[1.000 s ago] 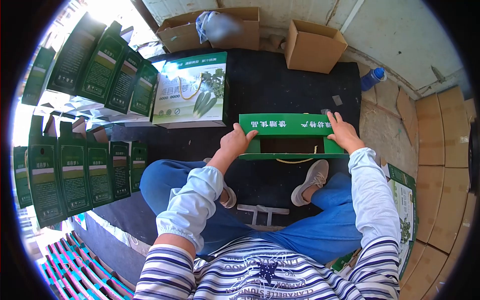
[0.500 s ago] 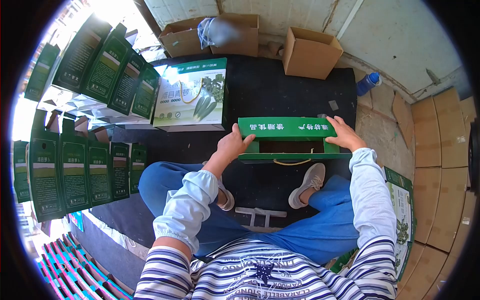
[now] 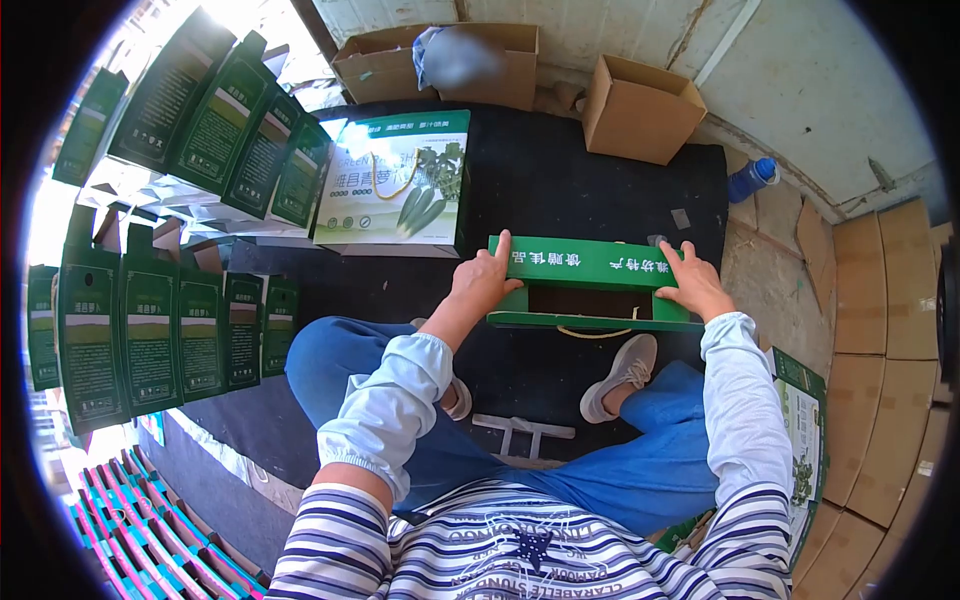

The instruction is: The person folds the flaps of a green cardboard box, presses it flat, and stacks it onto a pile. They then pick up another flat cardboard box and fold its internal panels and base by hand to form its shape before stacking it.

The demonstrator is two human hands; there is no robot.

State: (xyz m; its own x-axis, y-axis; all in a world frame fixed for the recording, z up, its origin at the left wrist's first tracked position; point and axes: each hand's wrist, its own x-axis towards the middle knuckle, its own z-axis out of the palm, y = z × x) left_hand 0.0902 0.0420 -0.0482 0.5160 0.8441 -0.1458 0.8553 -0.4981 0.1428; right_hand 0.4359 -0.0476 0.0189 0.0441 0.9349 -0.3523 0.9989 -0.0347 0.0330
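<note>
A green carton (image 3: 590, 268) with white lettering lies on the black mat (image 3: 560, 170) in front of my knees, its top partly open with a dark gap and a yellow cord handle showing. My left hand (image 3: 482, 278) grips the carton's left end, the index finger stretched up along the flap. My right hand (image 3: 692, 280) presses on its right end, fingers spread over the green flap.
A finished green and white gift box (image 3: 398, 185) stands behind the carton to the left. Rows of folded green boxes (image 3: 150, 330) line the left side. Brown cardboard boxes (image 3: 640, 95) sit at the back, flat cardboard (image 3: 880, 330) at the right, and a blue bottle (image 3: 750, 178) nearby.
The top flap has come further down over the opening. My left index finger has stretched up along the flap, and my right hand has shifted slightly lower on the right end.
</note>
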